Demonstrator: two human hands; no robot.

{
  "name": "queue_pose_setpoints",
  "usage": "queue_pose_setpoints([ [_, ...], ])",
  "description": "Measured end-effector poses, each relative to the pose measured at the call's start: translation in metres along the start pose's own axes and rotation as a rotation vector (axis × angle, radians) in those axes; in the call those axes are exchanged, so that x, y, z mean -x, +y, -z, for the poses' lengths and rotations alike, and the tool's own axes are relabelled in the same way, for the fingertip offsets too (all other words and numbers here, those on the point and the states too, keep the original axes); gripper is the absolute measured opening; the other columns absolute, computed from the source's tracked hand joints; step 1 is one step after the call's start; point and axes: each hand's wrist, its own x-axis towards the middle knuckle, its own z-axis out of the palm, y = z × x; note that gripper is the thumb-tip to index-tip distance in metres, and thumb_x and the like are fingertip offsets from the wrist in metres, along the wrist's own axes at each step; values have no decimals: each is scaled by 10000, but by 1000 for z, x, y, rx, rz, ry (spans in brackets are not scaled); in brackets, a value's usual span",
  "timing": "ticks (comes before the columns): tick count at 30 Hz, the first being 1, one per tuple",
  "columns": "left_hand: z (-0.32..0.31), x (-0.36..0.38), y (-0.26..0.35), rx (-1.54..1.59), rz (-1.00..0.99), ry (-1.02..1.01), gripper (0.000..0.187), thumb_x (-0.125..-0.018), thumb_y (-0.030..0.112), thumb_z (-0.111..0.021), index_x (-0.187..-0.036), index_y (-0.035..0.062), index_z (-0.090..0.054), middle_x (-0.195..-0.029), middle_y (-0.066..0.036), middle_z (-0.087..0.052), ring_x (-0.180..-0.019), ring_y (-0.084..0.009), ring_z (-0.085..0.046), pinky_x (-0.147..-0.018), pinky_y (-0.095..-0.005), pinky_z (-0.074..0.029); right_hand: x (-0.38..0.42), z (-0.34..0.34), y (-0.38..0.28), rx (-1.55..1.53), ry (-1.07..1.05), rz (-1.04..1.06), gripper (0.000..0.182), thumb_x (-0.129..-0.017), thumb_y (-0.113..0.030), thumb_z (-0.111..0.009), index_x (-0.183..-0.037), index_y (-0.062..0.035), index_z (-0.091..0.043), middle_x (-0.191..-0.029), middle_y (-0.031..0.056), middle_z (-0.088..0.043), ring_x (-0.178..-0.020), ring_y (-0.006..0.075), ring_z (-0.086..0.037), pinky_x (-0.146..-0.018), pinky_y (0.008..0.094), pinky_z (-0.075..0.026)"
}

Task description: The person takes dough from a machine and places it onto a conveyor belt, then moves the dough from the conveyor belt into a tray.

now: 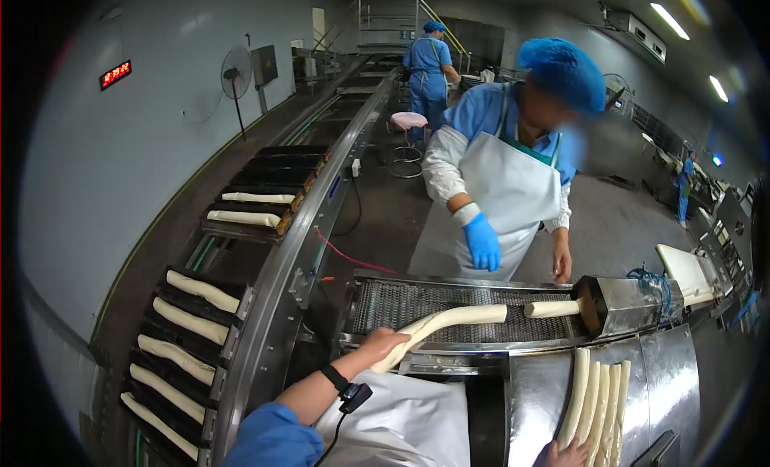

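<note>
My left hand (383,346) is closed around one end of a long pale dough roll (449,316). The roll curves up over a metal mesh conveyor belt (385,298), its far end pointing right. Another dough roll (553,309) pokes out of a steel machine outlet (618,305) at the belt's right end. At the lower right, several dough rolls (593,403) lie side by side on a steel table (666,387). My right hand (565,453) rests against their near ends with its fingers apart, partly cut off by the frame edge.
Across the belt stands a co-worker in a white apron (513,178), one hand in a blue glove (483,242). Along my left runs a conveyor line (289,234) with black trays (188,314) carrying dough rolls. A stool (407,122) and other workers are farther back.
</note>
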Motion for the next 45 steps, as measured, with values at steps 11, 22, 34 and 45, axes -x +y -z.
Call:
queue_pose_setpoints([
  [11,143,-46,143,1254,-492,190,371,-951,405,-674,-1175,111,-658,-1085,-11,-670,-1032,-155,-624,-926,-324,-476,-2,-11,-31,104,-36,-56,740,-899,-630,-611,-1403,-90,-560,-1490,256,-450,-1245,442,-533,-939,586,-513],
  [22,341,-109,110,959,-541,651,433,-1012,237,-630,-1368,48,-472,-1283,-95,-557,-1163,-226,-584,-1022,-353,-480,4,-12,-63,99,-7,-88,745,-939,-658,-541,-1401,-73,-555,-1455,283,-472,-1216,449,-563,-937,567,-525],
  [34,378,-94,-16,943,-283,933,920,-868,132,-735,-1607,31,-197,-1480,-176,-462,-1311,-250,-483,-1101,-368,-371,1,11,-73,108,-37,-101,771,-906,-637,-601,-1403,-51,-539,-1426,284,-495,-1233,446,-551,-947,575,-511],
  [45,415,-88,-48,1248,-225,1034,1105,-861,122,-733,-1624,331,39,-1390,-170,-456,-1147,-302,-573,-960,-471,-473,-11,-1,-81,-254,-179,141,253,-806,-212,-668,-820,41,-678,-806,186,-677,-793,284,-655,-748,461,-518],
])
